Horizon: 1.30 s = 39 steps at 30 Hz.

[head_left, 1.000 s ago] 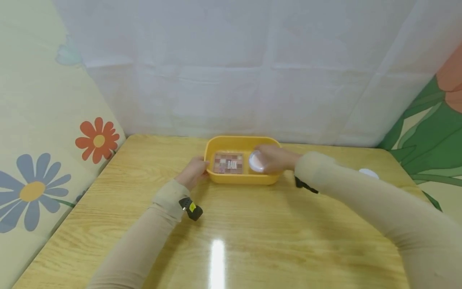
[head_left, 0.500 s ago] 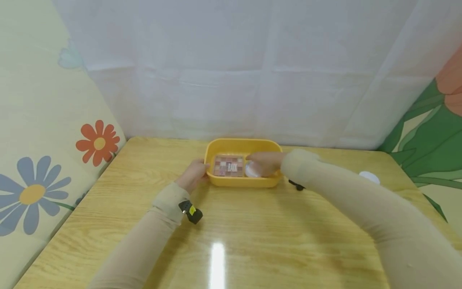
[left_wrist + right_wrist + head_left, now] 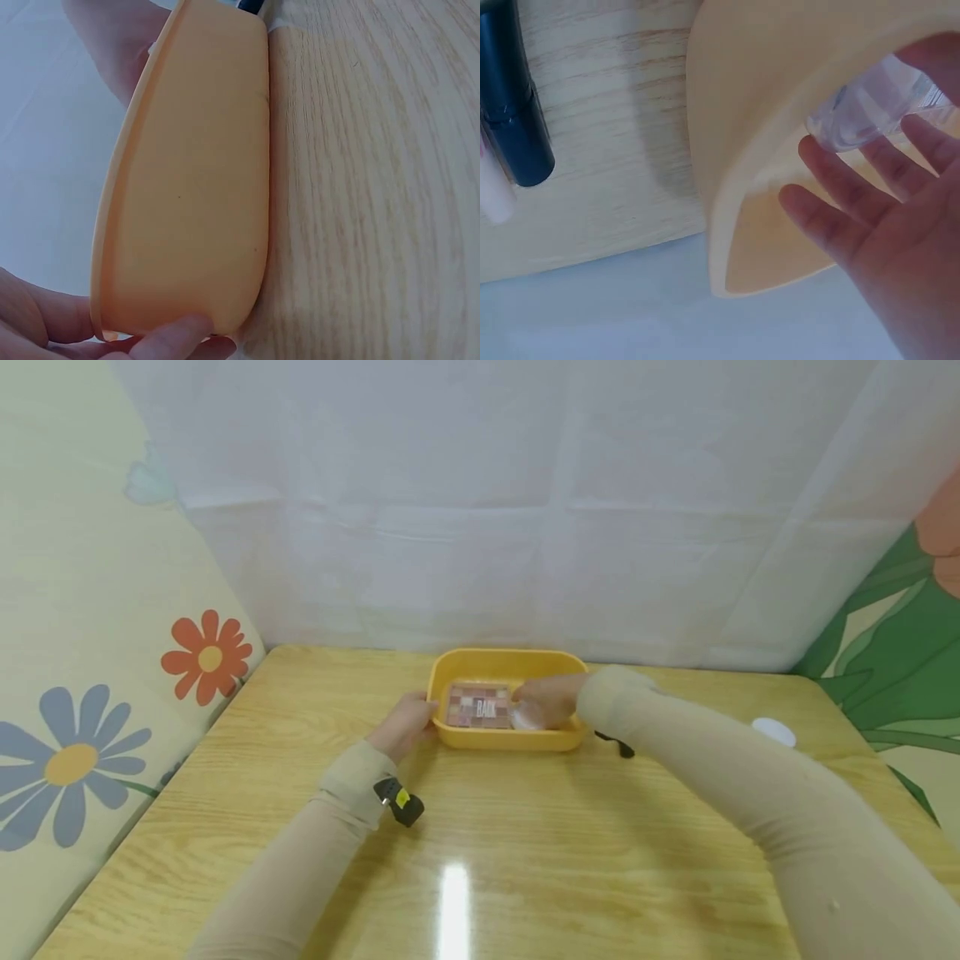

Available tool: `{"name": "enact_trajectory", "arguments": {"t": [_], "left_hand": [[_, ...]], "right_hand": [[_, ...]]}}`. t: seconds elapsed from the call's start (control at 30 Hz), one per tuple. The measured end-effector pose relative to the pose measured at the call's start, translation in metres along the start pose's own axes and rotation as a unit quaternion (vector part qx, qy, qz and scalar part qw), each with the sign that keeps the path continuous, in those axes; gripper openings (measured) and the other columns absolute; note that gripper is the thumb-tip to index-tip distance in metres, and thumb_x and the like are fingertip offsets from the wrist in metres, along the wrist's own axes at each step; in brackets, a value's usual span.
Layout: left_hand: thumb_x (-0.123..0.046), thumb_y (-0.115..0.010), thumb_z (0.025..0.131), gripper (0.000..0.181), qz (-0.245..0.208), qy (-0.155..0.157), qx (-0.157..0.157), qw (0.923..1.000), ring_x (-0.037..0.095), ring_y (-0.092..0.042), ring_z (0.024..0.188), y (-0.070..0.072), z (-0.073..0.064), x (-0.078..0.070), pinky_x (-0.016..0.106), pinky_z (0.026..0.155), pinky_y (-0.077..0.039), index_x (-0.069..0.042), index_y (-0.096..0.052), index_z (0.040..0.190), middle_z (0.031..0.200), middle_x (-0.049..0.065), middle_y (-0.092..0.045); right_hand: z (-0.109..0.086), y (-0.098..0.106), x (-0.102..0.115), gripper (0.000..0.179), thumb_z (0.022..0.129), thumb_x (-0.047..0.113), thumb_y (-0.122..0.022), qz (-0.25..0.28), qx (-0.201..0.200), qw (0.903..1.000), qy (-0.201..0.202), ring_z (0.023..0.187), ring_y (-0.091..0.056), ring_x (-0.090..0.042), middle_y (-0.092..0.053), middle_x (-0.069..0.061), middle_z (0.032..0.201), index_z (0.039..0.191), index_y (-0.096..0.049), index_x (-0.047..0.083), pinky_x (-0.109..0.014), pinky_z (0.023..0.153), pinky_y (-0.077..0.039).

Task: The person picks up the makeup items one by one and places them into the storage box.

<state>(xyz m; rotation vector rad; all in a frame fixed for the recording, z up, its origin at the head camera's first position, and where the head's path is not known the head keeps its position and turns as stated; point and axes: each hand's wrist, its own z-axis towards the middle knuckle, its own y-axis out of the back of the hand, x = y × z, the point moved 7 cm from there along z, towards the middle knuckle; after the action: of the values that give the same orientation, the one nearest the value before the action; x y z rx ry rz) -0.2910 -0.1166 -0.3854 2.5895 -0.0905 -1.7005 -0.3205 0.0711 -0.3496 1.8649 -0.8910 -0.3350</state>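
A yellow plastic tub [image 3: 510, 740] stands at the far side of the wooden table. My left hand [image 3: 403, 725] grips its left end; in the left wrist view the fingers [image 3: 176, 337] lie against the tub's outside wall. An eyeshadow palette [image 3: 478, 707] with coloured squares lies flat in the left part of the tub. My right hand [image 3: 551, 696] reaches into the right part and holds a round clear container [image 3: 528, 717] low beside the palette. In the right wrist view, the thumb and fingertips are at opposite sides of this clear container [image 3: 870, 112].
A white round item [image 3: 774, 732] lies on the table at the right, partly behind the right sleeve. Beside the tub, the right wrist view shows a dark tube [image 3: 517, 112] and a pale pink one [image 3: 491, 187]. A white cloth [image 3: 450, 527] hangs behind the table.
My right hand has lowered the round clear container into the tub, slightly left and closer to the palette. The left hand has stayed on the tub's end.
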Motion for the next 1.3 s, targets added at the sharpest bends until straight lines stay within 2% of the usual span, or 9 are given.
{"name": "enact_trajectory", "arguments": {"t": [0.2,0.3,0.4,0.57,0.8,0.93,1.07,1.2,1.3], "left_hand": [[-0.003,-0.032,0.104,0.04,0.005,0.002,-0.005,1.0,0.031,-0.048,0.12,0.001,0.0,0.0,0.04,0.106,-0.041,0.012,-0.037,0.141,0.135,0.026,-0.047],[-0.003,-0.032,0.104,0.04,0.007,0.002,-0.003,1.0,0.031,-0.049,0.119,0.0,-0.001,0.0,0.041,0.105,-0.042,0.012,-0.037,0.141,0.135,0.027,-0.048],[-0.003,-0.032,0.104,0.04,0.008,0.002,0.0,1.0,0.032,-0.049,0.12,-0.001,-0.002,0.0,0.041,0.106,-0.042,0.013,-0.037,0.141,0.135,0.027,-0.047],[-0.004,-0.031,0.104,0.04,0.011,-0.001,0.004,0.9999,0.034,-0.048,0.123,-0.002,-0.004,-0.001,0.041,0.106,-0.041,0.012,-0.037,0.141,0.135,0.027,-0.047],[-0.004,-0.032,0.104,0.04,0.008,0.005,0.0,1.0,0.033,-0.047,0.124,0.0,-0.004,-0.002,0.041,0.106,-0.041,0.01,-0.037,0.142,0.136,0.025,-0.047],[-0.004,-0.032,0.104,0.041,0.006,0.006,0.0,1.0,0.033,-0.047,0.125,0.0,-0.003,-0.001,0.041,0.106,-0.041,0.01,-0.037,0.142,0.136,0.024,-0.048],[-0.004,-0.033,0.104,0.041,0.004,0.008,-0.002,1.0,0.032,-0.047,0.125,0.0,-0.003,-0.001,0.04,0.107,-0.04,0.009,-0.037,0.142,0.136,0.023,-0.048],[-0.004,-0.033,0.104,0.041,0.01,0.007,-0.005,0.9999,0.032,-0.048,0.124,0.0,-0.002,-0.001,0.04,0.107,-0.041,0.01,-0.037,0.142,0.136,0.024,-0.048],[-0.004,-0.033,0.104,0.041,0.012,0.006,-0.007,0.9999,0.031,-0.048,0.124,0.0,-0.002,-0.001,0.04,0.106,-0.041,0.01,-0.037,0.142,0.136,0.024,-0.048]], "right_hand": [[0.003,-0.005,-0.004,0.062,0.089,-0.005,-0.053,-0.015,0.04,0.9986,-0.031,0.133,-0.039,-0.039,-0.039,-0.019,0.148,0.146,-0.04,0.015,-0.053,0.112,-0.028],[0.008,-0.011,-0.01,0.061,0.093,-0.002,-0.051,-0.006,0.056,0.9973,-0.047,0.136,-0.035,-0.035,-0.036,-0.012,0.152,0.147,-0.04,0.024,-0.051,0.114,-0.025],[0.011,-0.015,-0.014,0.06,0.094,-0.001,-0.052,0.007,0.062,0.9966,-0.054,0.137,-0.033,-0.034,-0.035,-0.01,0.152,0.146,-0.041,0.026,-0.051,0.114,-0.025],[0.013,-0.016,-0.015,0.056,0.097,0.002,-0.048,0.018,0.062,0.9962,-0.058,0.138,-0.032,-0.034,-0.035,-0.012,0.153,0.148,-0.039,0.023,-0.051,0.115,-0.023],[0.015,-0.015,-0.013,0.063,0.093,-0.007,-0.05,0.042,0.057,0.9968,-0.037,0.137,-0.033,-0.035,-0.038,-0.017,0.15,0.15,-0.035,0.015,-0.051,0.114,-0.024],[0.016,-0.015,-0.014,0.053,0.099,0.003,-0.046,0.041,0.052,0.9976,-0.02,0.136,-0.036,-0.034,-0.039,-0.017,0.149,0.15,-0.035,0.013,-0.05,0.114,-0.025],[0.013,-0.014,-0.014,0.051,0.099,0.007,-0.045,0.045,0.037,0.9983,0.002,0.136,-0.036,-0.035,-0.039,-0.02,0.148,0.149,-0.034,0.008,-0.05,0.114,-0.026],[0.005,-0.009,-0.012,0.055,0.097,0.006,-0.051,0.059,0.025,0.9979,0.009,0.137,-0.033,-0.036,-0.036,-0.02,0.15,0.149,-0.034,0.007,-0.051,0.114,-0.026],[-0.004,-0.001,-0.008,0.058,0.095,0.005,-0.059,0.084,0.004,0.9962,0.021,0.134,-0.037,-0.038,-0.034,-0.021,0.151,0.148,-0.035,0.003,-0.051,0.111,-0.032]]}}
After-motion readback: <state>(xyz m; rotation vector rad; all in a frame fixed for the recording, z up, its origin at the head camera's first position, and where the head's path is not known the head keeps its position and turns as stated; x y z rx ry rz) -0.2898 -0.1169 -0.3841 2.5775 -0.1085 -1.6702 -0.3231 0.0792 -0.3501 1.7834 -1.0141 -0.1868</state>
